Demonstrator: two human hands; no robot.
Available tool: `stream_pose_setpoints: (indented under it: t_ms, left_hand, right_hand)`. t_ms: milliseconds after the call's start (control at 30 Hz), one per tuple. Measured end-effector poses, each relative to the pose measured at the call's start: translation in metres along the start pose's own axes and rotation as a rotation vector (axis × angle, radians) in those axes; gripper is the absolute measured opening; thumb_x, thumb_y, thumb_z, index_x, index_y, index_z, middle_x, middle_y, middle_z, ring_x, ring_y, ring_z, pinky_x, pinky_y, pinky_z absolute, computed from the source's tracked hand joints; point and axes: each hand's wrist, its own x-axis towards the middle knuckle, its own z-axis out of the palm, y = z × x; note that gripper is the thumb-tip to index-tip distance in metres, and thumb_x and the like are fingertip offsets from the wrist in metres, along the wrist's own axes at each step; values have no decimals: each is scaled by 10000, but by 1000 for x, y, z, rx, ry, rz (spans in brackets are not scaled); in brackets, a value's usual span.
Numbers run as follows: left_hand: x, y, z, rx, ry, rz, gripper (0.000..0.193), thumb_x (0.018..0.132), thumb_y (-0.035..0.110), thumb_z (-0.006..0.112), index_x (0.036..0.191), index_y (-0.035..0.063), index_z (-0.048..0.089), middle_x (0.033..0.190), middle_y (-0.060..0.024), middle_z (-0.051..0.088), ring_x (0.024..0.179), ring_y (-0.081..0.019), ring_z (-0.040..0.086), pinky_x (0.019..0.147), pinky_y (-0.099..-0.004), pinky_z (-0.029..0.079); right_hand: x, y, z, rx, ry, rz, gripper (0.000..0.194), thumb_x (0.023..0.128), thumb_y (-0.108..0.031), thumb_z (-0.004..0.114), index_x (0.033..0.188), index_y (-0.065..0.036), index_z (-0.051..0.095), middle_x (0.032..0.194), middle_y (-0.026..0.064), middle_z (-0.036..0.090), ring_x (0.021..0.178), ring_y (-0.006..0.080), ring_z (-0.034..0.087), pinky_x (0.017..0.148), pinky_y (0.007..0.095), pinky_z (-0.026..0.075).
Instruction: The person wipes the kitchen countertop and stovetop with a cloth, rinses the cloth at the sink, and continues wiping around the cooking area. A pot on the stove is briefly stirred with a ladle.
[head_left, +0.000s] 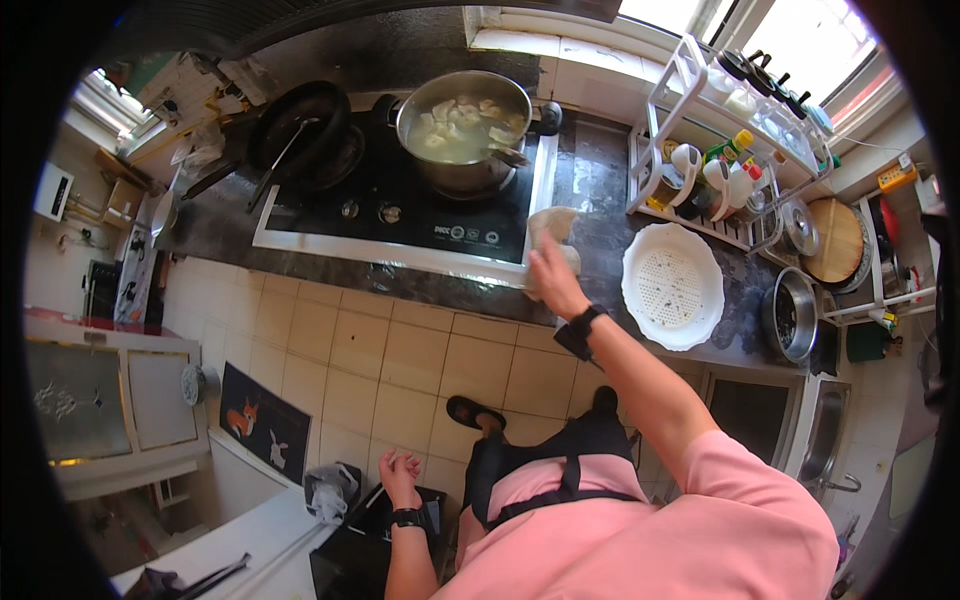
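Note:
My right hand (553, 279) presses on a pale cloth (555, 223) at the right edge of the black glass hob (322, 217), on the dark countertop. Low at my side, my left hand (400, 470) is raised over the floor with its fingers curled; whether they close fully cannot be told. On the hob's right burner stands a steel pot (465, 159) of cloudy liquid with dumplings in it, and a utensil lies at its rim. A white perforated basin (673, 286) with dark bits inside rests just right of my right hand.
Left on the hob, a black wok (300, 131) holds a long-handled utensil (285, 154). A white rack (637, 165) with bottles and jars stands at the back right. Further right are a steel bowl (793, 315) and a sink (825, 427). A bin (331, 487) is near my left hand.

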Motion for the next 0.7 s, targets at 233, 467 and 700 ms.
stream_pose_setpoints:
  t_ms: [233,467,700]
  left_hand:
    - [79,111,73,370,-369,308,342,975,102,583,1296,29,493,1030,-103,651,802,-151,655,665,-266,519]
    - [91,161,132,246,-452,270,317,998,118,563,1296,33,498,1040,-95,661,825,-153,659,714,-267,507]
    - [87,198,142,257,-394,204,274,1021,120,526,1283,40,516,1070,-99,664,843,-153,653,720,-262,496]
  right_hand:
    - [39,21,32,-911,-166,-256,736,955,-444,522,1539,-49,311,1615,206,234,1511,373,163,1218,471,166]
    - [78,24,103,-948,35,8,842,954,-514,500,1535,41,247,1620,273,144,1525,398,72,1224,511,85]
    - [83,-26,239,-657,-74,-358,618,916,-296,550,1476,-70,418,1583,182,310,1489,344,234,1207,493,185]
